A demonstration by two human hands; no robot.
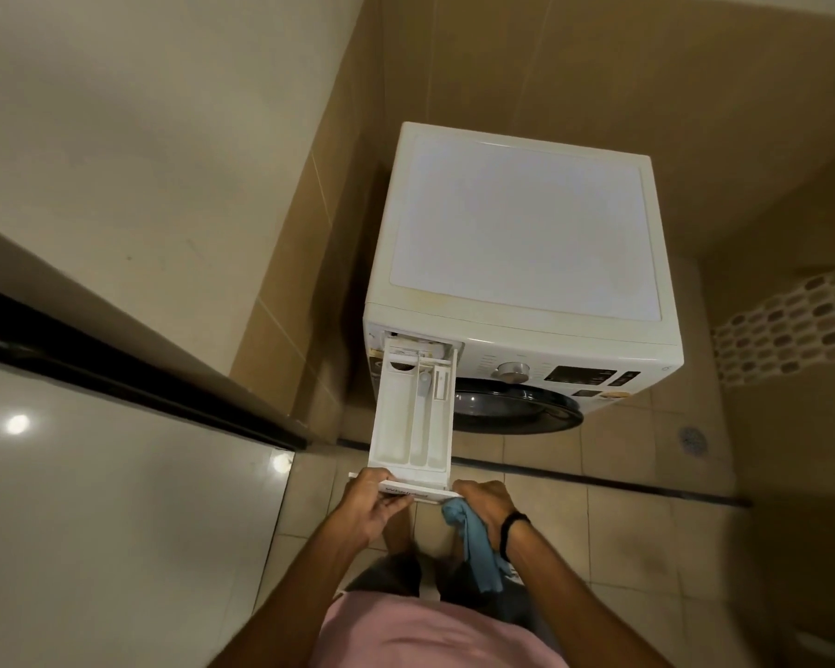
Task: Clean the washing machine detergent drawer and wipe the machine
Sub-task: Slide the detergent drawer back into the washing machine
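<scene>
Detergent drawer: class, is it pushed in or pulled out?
Pulled out: the detergent drawer juts far forward of the washing machine, its compartments exposed.

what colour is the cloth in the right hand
Light blue; the cloth hangs from the right hand, clearest in the head view.

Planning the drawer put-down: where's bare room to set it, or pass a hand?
Free: the washing machine top, bare edge to edge; floor tiles right of the drawer. Crowded: the drawer front, gripped by the left hand and right hand, which also holds the blue cloth. The gap to the left wall is tight.
</scene>
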